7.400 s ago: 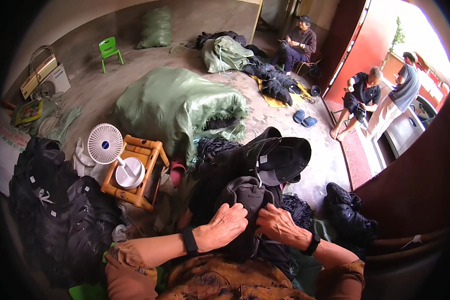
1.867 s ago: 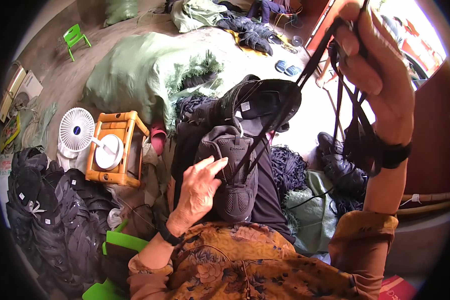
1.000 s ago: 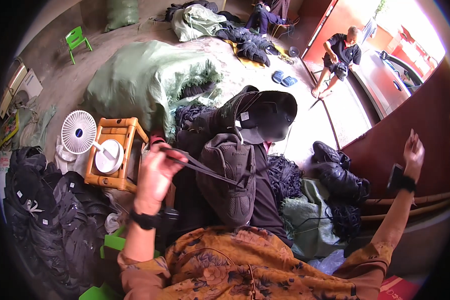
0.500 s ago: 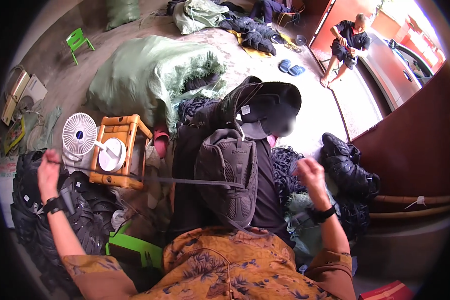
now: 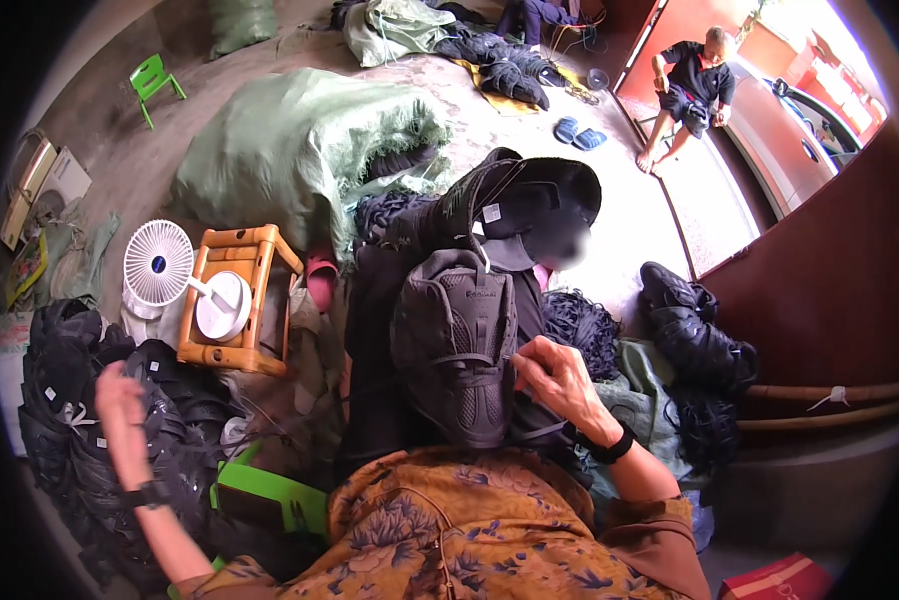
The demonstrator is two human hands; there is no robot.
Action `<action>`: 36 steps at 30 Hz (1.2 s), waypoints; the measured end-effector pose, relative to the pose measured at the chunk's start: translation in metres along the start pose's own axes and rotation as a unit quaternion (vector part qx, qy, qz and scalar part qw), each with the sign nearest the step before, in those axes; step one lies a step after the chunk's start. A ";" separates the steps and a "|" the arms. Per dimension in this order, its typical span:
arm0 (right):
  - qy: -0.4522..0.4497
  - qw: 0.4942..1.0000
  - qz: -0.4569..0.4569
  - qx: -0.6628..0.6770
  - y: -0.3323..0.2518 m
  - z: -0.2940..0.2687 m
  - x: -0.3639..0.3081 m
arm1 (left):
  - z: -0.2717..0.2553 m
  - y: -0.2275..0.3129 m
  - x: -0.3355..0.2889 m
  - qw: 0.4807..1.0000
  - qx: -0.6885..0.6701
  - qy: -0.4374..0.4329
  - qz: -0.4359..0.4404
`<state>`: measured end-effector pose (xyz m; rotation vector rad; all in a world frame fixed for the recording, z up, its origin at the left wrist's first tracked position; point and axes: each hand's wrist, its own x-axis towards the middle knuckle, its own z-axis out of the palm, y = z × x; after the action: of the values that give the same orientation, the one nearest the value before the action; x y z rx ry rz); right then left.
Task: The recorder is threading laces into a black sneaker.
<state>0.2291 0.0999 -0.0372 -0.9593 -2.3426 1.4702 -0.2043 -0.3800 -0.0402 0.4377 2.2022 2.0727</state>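
A dark grey shoe (image 5: pixel 453 345) of mesh and panels lies across my lap, toe toward me. A flat dark shoelace (image 5: pixel 460 360) crosses its upper. At the shoe's right side my right hand (image 5: pixel 560 385) is closed in a pinch on the lace. Out to the left, my left hand (image 5: pixel 122 405) hangs over a heap of dark shoes (image 5: pixel 160 430); its fingers are smeared by motion, and whether the lace reaches them is unclear. Just beyond the shoe, a black visor cap (image 5: pixel 530 215) with a wide brim covers part of my knees.
Left of my legs, a white fan (image 5: pixel 160 265) stands by a bamboo stool (image 5: pixel 255 300), with a green chair (image 5: pixel 270 495) nearer me. A pale green sack (image 5: pixel 290 150) bulges ahead. Bundled laces (image 5: pixel 580 335) and dark shoes (image 5: pixel 695 330) lie right. Another person (image 5: pixel 695 85) sits by the doorway.
My right hand has come inward and down to the shoe. My left hand has dropped lower, and the lace once stretched tight toward it now lies across the shoe.
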 end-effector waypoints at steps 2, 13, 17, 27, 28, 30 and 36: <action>0.011 1.000 -0.023 0.019 -0.001 0.001 0.000 | 0.123 0.011 -0.053 0.993 0.034 -0.110 -0.034; 0.132 0.964 -0.187 -0.136 -0.003 0.024 0.002 | 0.366 0.039 -0.171 0.875 0.175 -0.309 0.328; 0.040 0.997 -0.035 0.052 0.001 0.015 0.002 | 0.347 0.035 -0.189 0.856 0.143 -0.421 0.264; 0.044 0.995 -0.054 0.074 0.006 0.019 0.003 | 0.358 0.046 -0.158 0.938 0.081 -0.299 0.157; 0.046 0.994 -0.056 0.080 0.006 0.019 0.003 | 0.362 0.047 -0.159 0.928 0.117 -0.291 0.202; 0.043 0.994 -0.050 0.082 0.007 0.018 0.003 | 0.367 0.048 -0.162 0.908 0.178 -0.292 0.243; 0.043 0.994 -0.054 0.084 0.008 0.020 0.004 | 0.374 0.055 -0.164 0.886 0.257 -0.271 0.275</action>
<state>0.2197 0.0906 -0.0545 -0.8220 -2.1355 1.5228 0.0562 -0.0611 -0.0370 1.6207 2.3751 1.2131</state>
